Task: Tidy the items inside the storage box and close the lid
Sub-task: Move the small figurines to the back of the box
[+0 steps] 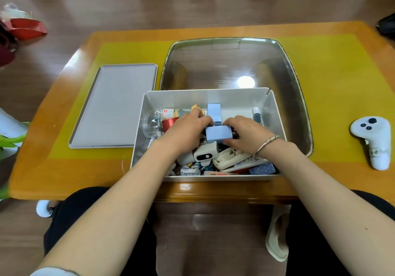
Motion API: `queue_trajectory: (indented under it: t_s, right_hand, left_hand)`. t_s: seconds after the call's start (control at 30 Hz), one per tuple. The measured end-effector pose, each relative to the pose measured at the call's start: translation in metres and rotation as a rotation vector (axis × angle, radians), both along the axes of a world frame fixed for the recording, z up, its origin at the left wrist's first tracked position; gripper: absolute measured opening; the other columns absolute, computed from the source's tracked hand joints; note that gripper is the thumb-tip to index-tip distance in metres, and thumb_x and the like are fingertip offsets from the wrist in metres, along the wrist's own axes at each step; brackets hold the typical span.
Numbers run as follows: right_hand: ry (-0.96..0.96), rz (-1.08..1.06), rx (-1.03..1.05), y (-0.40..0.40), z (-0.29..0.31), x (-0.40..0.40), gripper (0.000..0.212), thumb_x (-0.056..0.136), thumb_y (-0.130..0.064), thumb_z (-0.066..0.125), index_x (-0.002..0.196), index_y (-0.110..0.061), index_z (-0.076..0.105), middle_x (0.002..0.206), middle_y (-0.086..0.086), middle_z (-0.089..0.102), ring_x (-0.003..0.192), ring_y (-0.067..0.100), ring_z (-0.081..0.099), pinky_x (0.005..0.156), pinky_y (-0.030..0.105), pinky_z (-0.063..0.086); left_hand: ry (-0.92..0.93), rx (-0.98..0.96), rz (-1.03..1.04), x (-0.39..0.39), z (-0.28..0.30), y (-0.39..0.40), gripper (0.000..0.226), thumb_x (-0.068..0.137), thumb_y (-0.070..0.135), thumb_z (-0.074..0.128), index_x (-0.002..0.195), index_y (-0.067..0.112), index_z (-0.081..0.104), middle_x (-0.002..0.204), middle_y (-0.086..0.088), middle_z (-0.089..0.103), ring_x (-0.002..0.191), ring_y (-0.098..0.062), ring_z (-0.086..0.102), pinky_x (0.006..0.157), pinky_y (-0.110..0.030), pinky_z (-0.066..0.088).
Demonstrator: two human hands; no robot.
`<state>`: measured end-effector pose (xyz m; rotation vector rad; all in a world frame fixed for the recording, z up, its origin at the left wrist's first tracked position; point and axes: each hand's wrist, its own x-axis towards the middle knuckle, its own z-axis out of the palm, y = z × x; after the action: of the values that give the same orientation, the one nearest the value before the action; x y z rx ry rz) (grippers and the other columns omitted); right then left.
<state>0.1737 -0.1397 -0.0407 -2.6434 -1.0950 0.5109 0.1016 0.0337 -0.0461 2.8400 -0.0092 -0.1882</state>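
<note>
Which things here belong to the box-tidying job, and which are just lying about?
Part of the job:
- storage box, full of small items
- lid, lying flat left of the box
- light blue case, gripped by left hand and right hand

Lying about:
- white controller on the table's right
- metal tray under the box
- red bag on the floor

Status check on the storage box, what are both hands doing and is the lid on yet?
Left hand and right hand both gripping the light blue case inside the storage box. Lid off, flat on table left of box. Box cluttered.
</note>
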Motion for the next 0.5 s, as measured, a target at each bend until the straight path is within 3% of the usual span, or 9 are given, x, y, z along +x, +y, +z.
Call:
queue_trajectory:
  t_s: [0.17, 0.27, 0.33, 0.5]
  right_hand:
    - [-0.003, 0.019, 0.047, -0.002, 0.003, 0.003, 0.038, 0.085, -0.033, 0.064, 0.118, -0.018, 0.053, 0.114, 0.005, 0.059, 0.104, 0.022, 0.054, 0.089, 0.040, 0.045]
    - [0.029, -0.008, 0.118, -0.006, 0.006, 0.005, 0.035, 0.085, -0.031, 0.065, 0.115, -0.017, 0.056, 0.111, 0.003, 0.064, 0.099, 0.020, 0.057, 0.087, 0.037, 0.047]
    - [0.051, -0.044, 0.171, -0.008, 0.008, 0.006, 0.036, 0.084, -0.030, 0.066, 0.116, -0.015, 0.058, 0.108, 0.004, 0.065, 0.092, 0.017, 0.057, 0.083, 0.029, 0.047]
    - [0.035, -0.162, 0.360, -0.002, 0.012, 0.004, 0.036, 0.083, -0.028, 0.068, 0.113, -0.009, 0.061, 0.097, 0.001, 0.065, 0.081, 0.013, 0.055, 0.073, 0.024, 0.043]
  left_hand:
    - [-0.111, -0.232, 0.081, -0.003, 0.010, 0.007, 0.043, 0.083, -0.007, 0.052, 0.114, 0.023, 0.058, 0.117, -0.002, 0.047, 0.103, -0.024, 0.048, 0.090, -0.037, 0.043]
    - [-0.261, -0.372, 0.171, -0.008, 0.028, 0.020, 0.036, 0.088, -0.007, 0.047, 0.110, 0.018, 0.060, 0.115, -0.003, 0.047, 0.101, -0.019, 0.050, 0.088, -0.025, 0.041]
    - [-0.320, -0.385, 0.226, -0.013, 0.036, 0.033, 0.035, 0.090, -0.007, 0.046, 0.111, 0.017, 0.060, 0.116, -0.001, 0.046, 0.104, -0.014, 0.047, 0.084, -0.012, 0.035]
    - [-0.330, -0.365, 0.290, -0.023, 0.044, 0.057, 0.033, 0.091, -0.003, 0.051, 0.113, 0.020, 0.059, 0.116, 0.004, 0.042, 0.103, -0.011, 0.044, 0.087, -0.016, 0.030]
